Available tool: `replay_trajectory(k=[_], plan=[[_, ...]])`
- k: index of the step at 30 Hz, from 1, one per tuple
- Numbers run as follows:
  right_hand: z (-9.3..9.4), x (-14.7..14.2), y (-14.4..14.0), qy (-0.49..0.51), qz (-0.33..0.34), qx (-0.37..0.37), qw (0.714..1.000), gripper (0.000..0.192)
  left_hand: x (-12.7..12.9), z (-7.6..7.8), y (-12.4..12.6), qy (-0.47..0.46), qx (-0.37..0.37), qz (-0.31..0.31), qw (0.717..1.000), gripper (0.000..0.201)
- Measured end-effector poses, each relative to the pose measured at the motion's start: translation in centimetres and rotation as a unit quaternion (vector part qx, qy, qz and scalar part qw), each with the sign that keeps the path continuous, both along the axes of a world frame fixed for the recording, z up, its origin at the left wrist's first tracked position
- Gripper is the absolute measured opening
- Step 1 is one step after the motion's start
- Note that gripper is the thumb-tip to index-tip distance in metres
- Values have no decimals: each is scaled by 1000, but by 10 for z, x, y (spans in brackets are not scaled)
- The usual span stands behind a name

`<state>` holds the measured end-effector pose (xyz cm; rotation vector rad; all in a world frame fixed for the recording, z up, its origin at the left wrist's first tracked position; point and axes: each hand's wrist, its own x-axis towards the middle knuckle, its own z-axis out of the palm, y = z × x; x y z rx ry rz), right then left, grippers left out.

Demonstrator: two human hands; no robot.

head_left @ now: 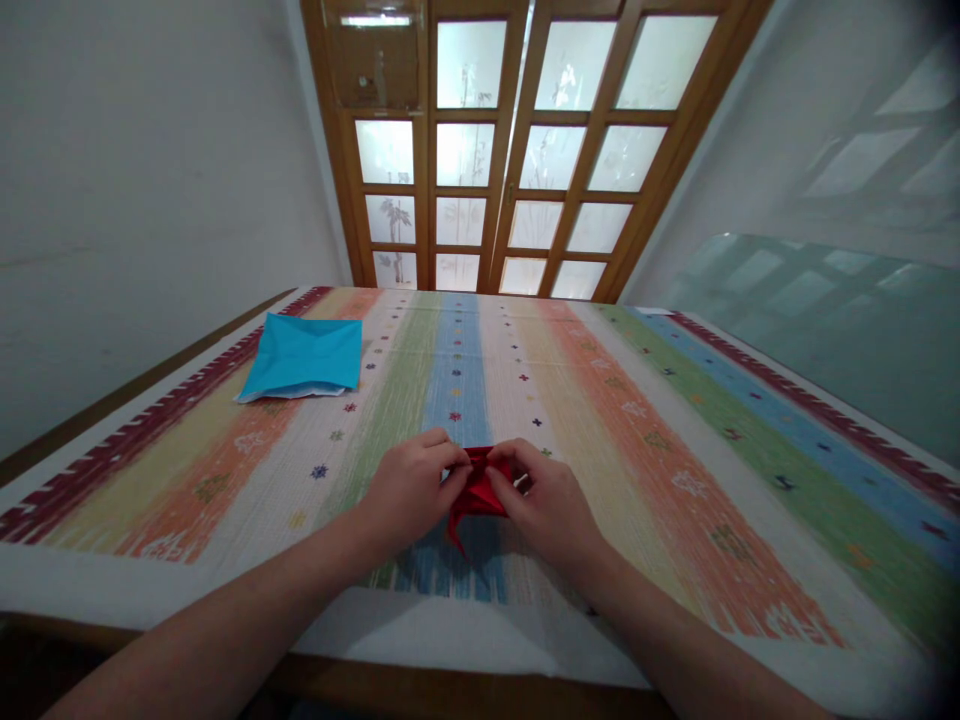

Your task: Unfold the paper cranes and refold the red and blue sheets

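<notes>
Between my two hands is a small piece of folded red paper (484, 497), held just over the table near its front edge. A narrow pointed strip of it hangs down at the lower left. My left hand (416, 485) pinches the paper's left upper part between thumb and fingers. On the other side, my right hand (544, 495) grips the right part, its thumb pressed on the front. The fingertips of both hands nearly meet at the top and cover some of the folds.
A stack of blue paper sheets (307, 355) with white undersides lies at the far left of the table. The striped tablecloth (382, 450) covers the table. Beyond stand wooden doors with glass panes (469, 155); a glass panel (825, 320) leans at the right wall.
</notes>
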<state>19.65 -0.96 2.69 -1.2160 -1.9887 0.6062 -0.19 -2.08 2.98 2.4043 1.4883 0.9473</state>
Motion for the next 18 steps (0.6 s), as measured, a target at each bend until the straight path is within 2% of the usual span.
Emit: replay_trajectory(k=[8, 12, 15, 18], plan=[[-2, 5, 4, -2, -4, -2, 1000, 10, -3, 4, 4, -91, -14, -2, 996, 8], [-3, 6, 6, 14, -2, 4, 1000, 11, -4, 2, 4, -87, -5, -14, 996, 8], [-2, 7, 7, 34, 3, 48, 998, 14, -5, 2, 3, -67, 2, -36, 997, 9], [1, 8, 7, 34, 23, 104, 994, 29, -6, 1, 4, -38, 10, -66, 997, 9]])
